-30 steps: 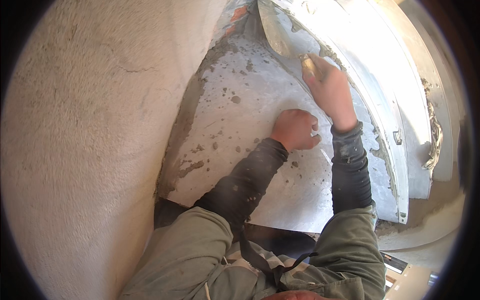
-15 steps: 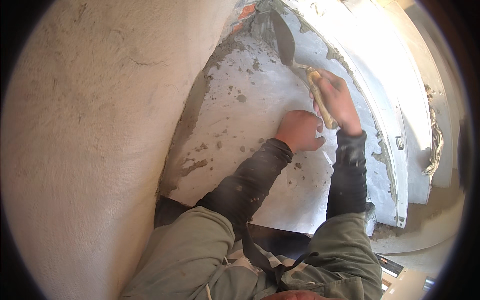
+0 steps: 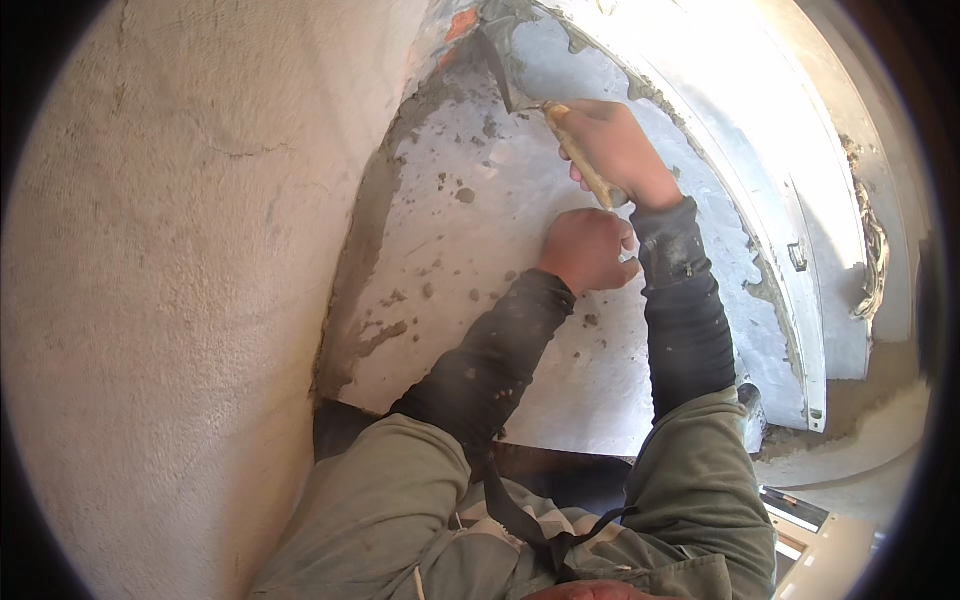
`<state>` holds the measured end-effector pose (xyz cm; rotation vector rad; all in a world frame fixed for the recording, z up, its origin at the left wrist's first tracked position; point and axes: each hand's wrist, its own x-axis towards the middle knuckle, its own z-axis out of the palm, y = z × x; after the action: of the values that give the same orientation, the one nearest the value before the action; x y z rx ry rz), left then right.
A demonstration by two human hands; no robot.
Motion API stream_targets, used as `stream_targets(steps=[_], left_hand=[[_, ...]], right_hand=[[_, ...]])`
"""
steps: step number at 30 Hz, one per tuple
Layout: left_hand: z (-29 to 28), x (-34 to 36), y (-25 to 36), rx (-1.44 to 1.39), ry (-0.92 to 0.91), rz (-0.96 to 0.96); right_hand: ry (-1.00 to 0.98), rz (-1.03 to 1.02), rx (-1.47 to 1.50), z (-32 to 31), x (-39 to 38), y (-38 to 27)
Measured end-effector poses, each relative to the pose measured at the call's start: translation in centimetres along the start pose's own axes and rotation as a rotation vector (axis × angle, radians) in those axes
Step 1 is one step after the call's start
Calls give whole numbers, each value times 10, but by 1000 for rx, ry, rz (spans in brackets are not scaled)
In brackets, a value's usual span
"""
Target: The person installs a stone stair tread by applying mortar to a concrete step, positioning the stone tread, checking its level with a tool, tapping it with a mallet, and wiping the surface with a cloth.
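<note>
My right hand (image 3: 618, 150) is wrapped round the wooden handle of a trowel (image 3: 583, 160). The trowel's grey blade stands nearly edge-on, its tip up in the far corner where the wall meets the white sheet. Below it, my left hand (image 3: 588, 250) leans on the pale white sheet (image 3: 510, 370) with its fingers curled in and nothing visible in them. A small gap shows between its thumb and forefinger. Crumbs and smears of grey mortar (image 3: 465, 195) lie on the sheet to the left of my hands.
A rough plastered wall (image 3: 190, 250) rises along the left, with bare red brick (image 3: 462, 22) at the far corner. On the right runs a curved white frame (image 3: 790, 310), with wet mortar (image 3: 768, 290) along its inner edge. Farther right hangs a crumpled strip (image 3: 873, 260).
My right hand has moved left and farther away, taking the trowel deeper toward the corner; its blade has turned more edge-on. My left hand has barely shifted.
</note>
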<state>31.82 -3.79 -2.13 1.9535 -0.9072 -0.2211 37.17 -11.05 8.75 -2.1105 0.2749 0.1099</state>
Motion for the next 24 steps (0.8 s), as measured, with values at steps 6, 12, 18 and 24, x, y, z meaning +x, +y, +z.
stream_targets(steps=[6, 12, 18, 24], left_hand=[[8, 1, -9, -23, 13, 20], [1, 1, -1, 16, -58, -11], [18, 10, -3, 74, 305, 101], [50, 54, -10, 202, 480, 192]], right_hand=[[44, 32, 125, -7, -13, -7], [137, -37, 136, -13, -44, 0], [188, -337, -449, -35, -66, 29], [222, -882, -988, -39, -46, 4]])
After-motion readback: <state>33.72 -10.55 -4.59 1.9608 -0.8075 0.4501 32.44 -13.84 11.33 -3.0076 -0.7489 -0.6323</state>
